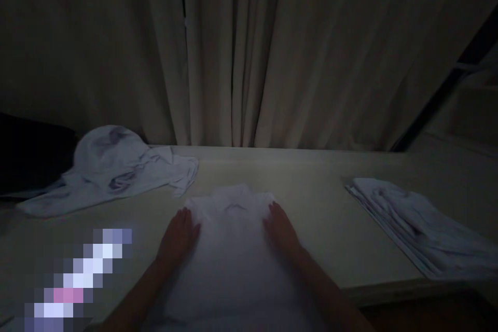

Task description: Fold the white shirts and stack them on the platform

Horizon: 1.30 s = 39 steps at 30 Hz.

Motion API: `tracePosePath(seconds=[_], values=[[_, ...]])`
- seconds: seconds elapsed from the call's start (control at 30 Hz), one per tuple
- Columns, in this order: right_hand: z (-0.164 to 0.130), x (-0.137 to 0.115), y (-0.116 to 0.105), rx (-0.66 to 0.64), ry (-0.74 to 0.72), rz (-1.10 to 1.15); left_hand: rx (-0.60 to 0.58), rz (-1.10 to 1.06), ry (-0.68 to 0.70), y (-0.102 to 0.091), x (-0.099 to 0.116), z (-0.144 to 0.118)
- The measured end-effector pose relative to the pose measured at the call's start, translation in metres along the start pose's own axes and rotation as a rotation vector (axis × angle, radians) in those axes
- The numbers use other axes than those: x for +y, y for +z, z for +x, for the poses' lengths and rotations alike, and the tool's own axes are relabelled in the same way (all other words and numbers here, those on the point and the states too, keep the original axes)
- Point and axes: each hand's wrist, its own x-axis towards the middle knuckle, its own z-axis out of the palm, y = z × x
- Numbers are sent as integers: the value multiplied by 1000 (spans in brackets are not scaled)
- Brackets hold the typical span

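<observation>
A white collared shirt (233, 264) lies front up on the table before me, its collar toward the far side. The lower part runs out of view at the bottom. My left hand (178, 238) rests on the shirt's left shoulder edge, fingers stretched forward and thumb apart over the cloth. At the right shoulder edge my right hand (283, 232) lies in much the same way, fingers extended and thumb on the fabric. Both hands touch the shirt, and neither shows a clear pinch. Dim light and blur hide fine detail.
A crumpled white garment (116, 161) lies at the back left, beside a dark object (31, 155). Folded white clothes (420, 223) are stacked at the right. Beige curtains (311, 52) hang behind the pale table (315, 181). A pixelated bright strip (83, 275) covers the lower left.
</observation>
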Motion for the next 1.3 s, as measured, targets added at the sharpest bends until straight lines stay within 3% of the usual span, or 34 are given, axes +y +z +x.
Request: tracePosePath(seconds=[0.13,0.27,0.7,0.97,1.07,1.17,1.23,1.3], values=[[40,11,30,-69,-36,-103,-16,117,26,37,-3,28],[56,25,51,-104,-53,-134,-54,149,54,53,-7,42],[82,52,56,-74,-29,-193,-149,59,44,67,-7,81],[98,59,58,-68,-41,-221,-136,11,47,76,-9,102],[108,54,50,-79,-34,-206,-92,-17,41,66,1,112],[96,48,31,-12,-37,-128,-18,-79,23,38,14,100],[63,48,16,75,-35,-61,22,-137,-4,14,16,64],[11,55,4,126,-15,-6,27,-193,-59,-9,9,4]])
